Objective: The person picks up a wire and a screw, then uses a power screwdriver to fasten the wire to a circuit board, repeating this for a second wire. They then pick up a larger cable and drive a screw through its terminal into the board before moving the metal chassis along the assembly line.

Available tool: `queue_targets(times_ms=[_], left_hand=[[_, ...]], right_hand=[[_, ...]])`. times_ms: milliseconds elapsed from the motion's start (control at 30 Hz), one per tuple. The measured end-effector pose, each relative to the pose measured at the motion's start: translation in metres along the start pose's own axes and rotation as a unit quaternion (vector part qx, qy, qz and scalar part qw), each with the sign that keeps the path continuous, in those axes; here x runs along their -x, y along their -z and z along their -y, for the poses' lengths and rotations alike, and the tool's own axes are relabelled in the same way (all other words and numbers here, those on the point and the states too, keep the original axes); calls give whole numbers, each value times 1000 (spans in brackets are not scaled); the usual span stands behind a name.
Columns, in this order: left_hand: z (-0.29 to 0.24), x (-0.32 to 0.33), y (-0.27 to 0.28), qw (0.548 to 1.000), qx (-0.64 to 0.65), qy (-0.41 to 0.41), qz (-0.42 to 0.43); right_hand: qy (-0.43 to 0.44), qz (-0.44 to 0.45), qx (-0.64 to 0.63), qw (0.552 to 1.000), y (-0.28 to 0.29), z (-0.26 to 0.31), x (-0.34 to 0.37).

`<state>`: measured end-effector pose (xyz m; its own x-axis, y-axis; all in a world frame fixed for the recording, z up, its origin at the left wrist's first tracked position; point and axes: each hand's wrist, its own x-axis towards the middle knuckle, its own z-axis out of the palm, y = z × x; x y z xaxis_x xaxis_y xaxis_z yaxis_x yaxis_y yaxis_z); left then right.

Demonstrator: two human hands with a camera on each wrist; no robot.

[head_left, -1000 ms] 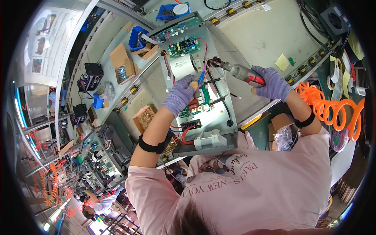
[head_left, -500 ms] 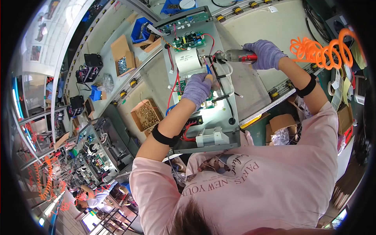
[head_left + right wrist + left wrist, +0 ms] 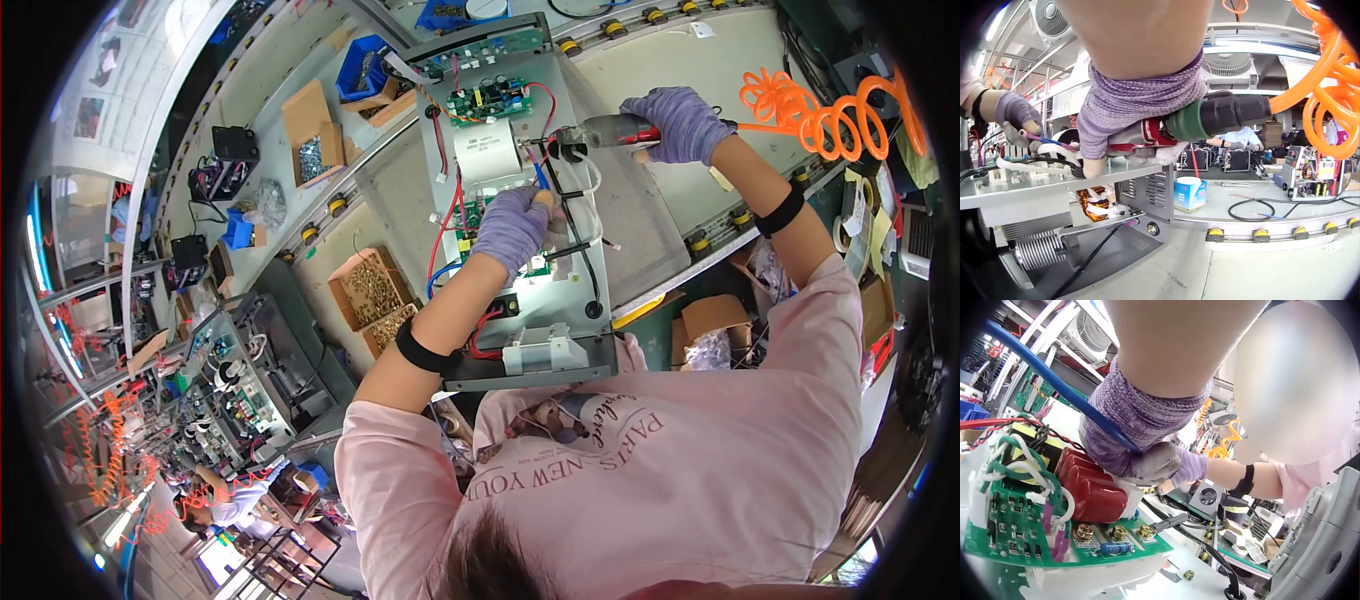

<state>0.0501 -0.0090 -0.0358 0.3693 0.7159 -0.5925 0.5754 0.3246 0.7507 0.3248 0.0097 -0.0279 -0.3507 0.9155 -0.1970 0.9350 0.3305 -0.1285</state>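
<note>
My right hand (image 3: 680, 125), in a purple knitted glove, grips an air ratchet wrench (image 3: 605, 132) with a grey and red body. The tool lies nearly level, its head beside the right end of a white cylindrical capacitor (image 3: 487, 152). Just below the capacitor, my gloved left hand (image 3: 512, 230) pinches blue and purple wires (image 3: 1034, 135) between thumb and fingers. Both hands are over a metal chassis (image 3: 560, 325) carrying circuit boards. Under the left hand, dark red capacitors (image 3: 1097, 494) stand on a green board (image 3: 1016, 534) with brass-coloured screw terminals. The tool's tip is hidden in the right wrist view.
An orange coiled hose (image 3: 825, 120) runs from the tool to the right. Cartons of small brass-coloured parts (image 3: 370, 290) stand left of the chassis. Beyond lie a carton of screws (image 3: 312, 155) and a blue bin (image 3: 362, 70). Black and white cables (image 3: 572, 225) cross the chassis.
My right hand has moved up and forward, swinging the wrench level with its head beside the capacitor. The left hand has shifted slightly, keeping the wires. Little differs over the last half second.
</note>
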Motion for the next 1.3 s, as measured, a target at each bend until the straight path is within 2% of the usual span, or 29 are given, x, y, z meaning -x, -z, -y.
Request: queue_targets(times_ms=[67, 133, 267, 333, 367, 433, 467, 533, 567, 600, 667, 700, 767, 833, 867, 900, 933, 967, 1000, 1033, 1067, 1100, 1133, 1167, 1200, 1233, 1267, 1300], left_hand=[[-6, 3, 2, 1000, -21, -8, 7], [-16, 9, 2, 999, 34, 36, 22], [-18, 10, 4, 999, 3, 50, 10], [-6, 2, 5, 999, -27, -20, 25], [-6, 2, 5, 999, -25, -20, 23], [-14, 6, 4, 999, 19, 23, 31], [-17, 7, 5, 999, 21, 22, 29], [-21, 7, 11, 996, -4, 81, 36], [-15, 7, 14, 993, 57, 89, 51], [-10, 10, 19, 993, 61, 91, 41], [-4, 22, 32, 1000, 0, 26, 13], [-18, 41, 44, 963, -252, -85, -46], [-32, 79, 49, 943, -229, -187, -155], [-52, 112, 46, 853, -332, -340, -217], [-59, 126, 36, 815, -366, -374, -247], [-64, 138, 24, 773, -400, -408, -276], [-67, 147, 14, 738, -436, -434, -278], [-68, 157, 6, 701, -472, -457, -279], [-71, 169, 3, 700, -473, -454, -284], [-74, 182, 3, 768, -481, -384, -177], [-72, 194, 4, 821, -477, -306, -68], [-57, 203, 5, 801, -477, -332, -143], [-48, 209, 16, 801, -477, -330, -150], [-40, 214, 30, 870, -359, -322, -104], [-30, 219, 42, 921, -232, -309, -57], [-15, 220, 47, 928, -145, -336, -69], [0, 220, 49, 927, -143, -339, -75], [15, 221, 47, 947, 14, -322, 12]], right_hand=[[-45, 26, -20, 998, 2, 1, -4], [-37, 30, -23, 999, 2, 0, -7], [-24, 32, -32, 999, -6, -4, -12], [-16, 37, -29, 999, -6, -3, -12], [-11, 42, -26, 999, -5, -2, -11], [-19, 45, -27, 998, -6, 0, -10], [-28, 47, -30, 998, -6, 1, -9], [-22, 31, -23, 999, -4, 1, -3], [-18, 16, -19, 1000, -3, 2, 0], [-7, 14, -18, 1000, 0, 1, 4], [-86, 27, 19, 996, 9, -7, 18], [-78, 3, 20, 997, 11, -13, 29], [-60, -17, 24, 998, 21, -3, 47], [-72, -40, 21, 996, 46, 23, 65], [-66, -42, 23, 997, 58, 40, 74], [-21, -75, -12, 997, 70, 60, 83], [25, -107, -47, 993, 83, 80, 92], [31, -109, -45, 993, 95, 102, 102], [77, -146, -35, 986, 106, 124, 112], [124, -183, -25, 975, 114, 145, 120], [132, -185, -25, 973, 123, 165, 127], [156, -238, -6, 959, 131, 183, 133], [178, -291, 15, 940, 135, 201, 139], [105, -389, 1, 915, 130, 219, 146], [33, -480, -12, 877, 120, 236, 150], [72, -567, -111, 813, 105, 237, 149], [60, -649, -225, 725, 78, 245, 140], [21, -630, -257, 732, 65, 257, 139]])
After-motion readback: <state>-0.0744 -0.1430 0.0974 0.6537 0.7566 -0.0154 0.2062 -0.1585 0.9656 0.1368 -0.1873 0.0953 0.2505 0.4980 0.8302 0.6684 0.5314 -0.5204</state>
